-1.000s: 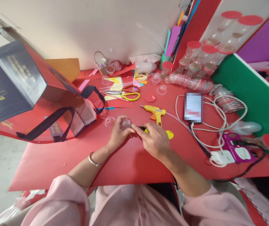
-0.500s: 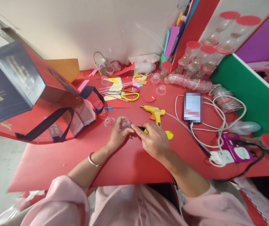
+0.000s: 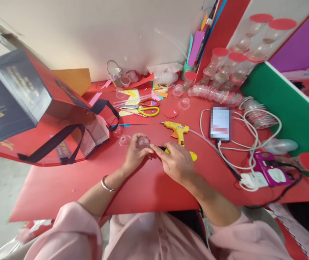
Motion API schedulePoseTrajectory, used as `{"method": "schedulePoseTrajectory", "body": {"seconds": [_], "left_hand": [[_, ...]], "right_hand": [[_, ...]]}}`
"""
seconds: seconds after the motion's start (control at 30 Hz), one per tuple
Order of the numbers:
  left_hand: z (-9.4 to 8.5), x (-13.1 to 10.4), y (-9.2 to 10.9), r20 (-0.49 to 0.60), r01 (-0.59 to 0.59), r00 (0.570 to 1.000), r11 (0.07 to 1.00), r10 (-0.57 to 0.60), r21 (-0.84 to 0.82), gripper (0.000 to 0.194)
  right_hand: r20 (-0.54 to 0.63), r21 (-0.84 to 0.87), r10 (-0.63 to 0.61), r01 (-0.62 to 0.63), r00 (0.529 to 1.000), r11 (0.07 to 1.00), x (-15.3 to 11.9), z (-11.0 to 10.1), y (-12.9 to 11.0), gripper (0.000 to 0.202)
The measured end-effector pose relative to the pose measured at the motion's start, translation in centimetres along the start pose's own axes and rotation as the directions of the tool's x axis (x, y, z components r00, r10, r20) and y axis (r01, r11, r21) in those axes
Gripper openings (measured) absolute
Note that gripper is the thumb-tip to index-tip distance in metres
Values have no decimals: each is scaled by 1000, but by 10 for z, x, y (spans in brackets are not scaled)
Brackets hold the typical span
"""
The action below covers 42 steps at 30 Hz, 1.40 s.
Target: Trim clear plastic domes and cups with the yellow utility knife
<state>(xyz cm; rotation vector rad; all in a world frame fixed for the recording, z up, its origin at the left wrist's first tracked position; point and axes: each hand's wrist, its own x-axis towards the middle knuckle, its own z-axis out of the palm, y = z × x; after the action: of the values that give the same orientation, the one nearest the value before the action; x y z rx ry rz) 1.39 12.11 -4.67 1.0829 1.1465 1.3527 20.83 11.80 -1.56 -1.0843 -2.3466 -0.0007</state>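
Between the thumb and fingers of my left hand is a small clear plastic dome-shaped piece. My right hand is wrapped round a slim yellow-and-black tool; its yellow end sticks out to the right. The tool's front reaches the left thumb and the clear piece, but the fingers hide much of it, and I cannot tell its exact kind. Just beyond my right hand lies a yellow glue gun with a clear glue stick in its back. Another clear plastic dome rests left of my left hand.
Scissors lie among paper scraps. A red-and-navy bag stands at left. On the right are a phone, white cables, a purple power strip, stacked clear cups and red-topped plastic hourglass shapes by a green panel.
Almost nothing differs. Both hands keep their hold on the clear piece and the tool, with only a slight shift of the clear piece; the camera view has moved a little.
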Motion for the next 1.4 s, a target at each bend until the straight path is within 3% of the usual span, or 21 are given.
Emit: {"method": "schedulePoseTrajectory", "body": {"seconds": [0.2, 0.5, 0.7, 0.83, 1.17, 1.4], "left_hand": [[2, 3, 7, 1, 0, 1000, 1000, 0, -25, 61], [-7, 1, 1, 34, -18, 999, 999, 17, 44, 68], [-5, 3, 6, 11, -90, 996, 990, 90, 110, 77], [-4, 3, 5, -17, -112, 993, 983, 116, 143, 71], [-2, 1, 4, 1, -32, 1000, 999, 32, 20, 69], [-1, 0, 3, 46, -34, 998, 998, 36, -54, 58]], "right_hand": [[-12, -34, 28, -28, 1000, 999, -1, 3, 1, 49], [-6, -11, 3, -4, 1000, 1000, -3, 5, 1, 49], [-4, 11, 15, -15, 1000, 1000, -2, 4, 0, 46], [24, 22, 37, -38, 999, 999, -2, 3, -1, 48], [38, 14, 33, -34, 999, 999, -2, 1, -2, 49], [2, 5, 20, -20, 1000, 1000, -2, 3, -2, 49]]}}
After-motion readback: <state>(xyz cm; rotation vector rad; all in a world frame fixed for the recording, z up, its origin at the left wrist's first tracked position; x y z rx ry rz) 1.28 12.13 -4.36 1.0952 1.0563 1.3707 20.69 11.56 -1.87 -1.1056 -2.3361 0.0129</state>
